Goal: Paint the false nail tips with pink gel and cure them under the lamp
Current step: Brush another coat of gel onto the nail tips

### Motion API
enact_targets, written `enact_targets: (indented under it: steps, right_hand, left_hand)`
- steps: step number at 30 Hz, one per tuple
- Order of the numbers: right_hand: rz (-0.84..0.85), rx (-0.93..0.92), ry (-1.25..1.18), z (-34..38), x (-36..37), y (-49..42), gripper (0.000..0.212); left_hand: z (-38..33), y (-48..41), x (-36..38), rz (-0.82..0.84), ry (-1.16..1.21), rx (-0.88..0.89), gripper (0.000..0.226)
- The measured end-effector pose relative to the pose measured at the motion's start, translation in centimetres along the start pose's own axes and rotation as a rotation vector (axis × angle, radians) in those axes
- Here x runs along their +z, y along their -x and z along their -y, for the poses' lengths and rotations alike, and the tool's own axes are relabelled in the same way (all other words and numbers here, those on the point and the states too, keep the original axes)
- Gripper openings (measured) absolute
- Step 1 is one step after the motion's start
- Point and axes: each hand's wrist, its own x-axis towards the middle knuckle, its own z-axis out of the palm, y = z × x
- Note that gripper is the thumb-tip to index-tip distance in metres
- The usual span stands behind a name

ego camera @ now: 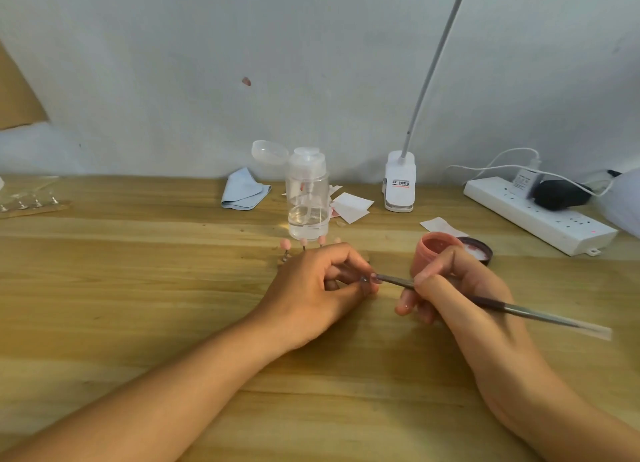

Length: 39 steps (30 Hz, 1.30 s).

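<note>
My left hand (322, 285) rests on the wooden table and pinches a small nail tip (370, 280) between thumb and fingers. My right hand (457, 295) grips a thin brush (512, 309) like a pen, its bristle end touching that nail tip. Several pink-painted tips on stands (304, 243) show just beyond my left hand, partly hidden by it. An open pink gel pot (437, 248) stands behind my right hand, with its dark lid (478, 248) lying beside it. The white clip lamp (400, 184) stands at the back, its neck rising out of view.
A clear pump bottle (307, 198) stands behind the painted tips, with a blue cloth (242, 190) to its left and white paper wipes (351, 205) to its right. A white power strip (540, 216) lies far right. A strip of unpainted tips (27, 203) lies far left.
</note>
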Motion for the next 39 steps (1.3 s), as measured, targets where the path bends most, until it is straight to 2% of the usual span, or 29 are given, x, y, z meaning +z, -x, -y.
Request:
enact_targets:
  steps: [5,9,19,24,30,39]
  right_hand:
    - [-0.032,-0.013,0.029,-0.01,0.06,-0.04,0.015]
    - [-0.068,-0.027,0.035,0.12,0.0,0.02,0.024]
    - [-0.018,-0.016,0.052,-0.07,0.09,0.02,0.017]
    - [-0.094,-0.045,0.018,-0.23,-0.15,-0.07,0.018]
    - [-0.018,-0.008,0.028,-0.3,-0.03,-0.08,0.017]
    - [-0.013,-0.011,0.037,-0.37,-0.02,-0.08,0.015]
  left_hand:
    - [-0.01,-0.04,0.09,-0.006,0.015,0.0,0.007]
    - [0.04,-0.06,0.1,-0.008,0.022,-0.006,0.006]
    - [0.2,-0.09,0.06,-0.005,0.007,-0.026,0.008]
    - [0.12,-0.07,0.06,-0.002,0.013,-0.017,0.008]
    - [-0.24,0.03,0.06,-0.003,0.011,-0.007,0.007]
    - [-0.31,0.12,-0.05,-0.004,-0.02,-0.021,0.01]
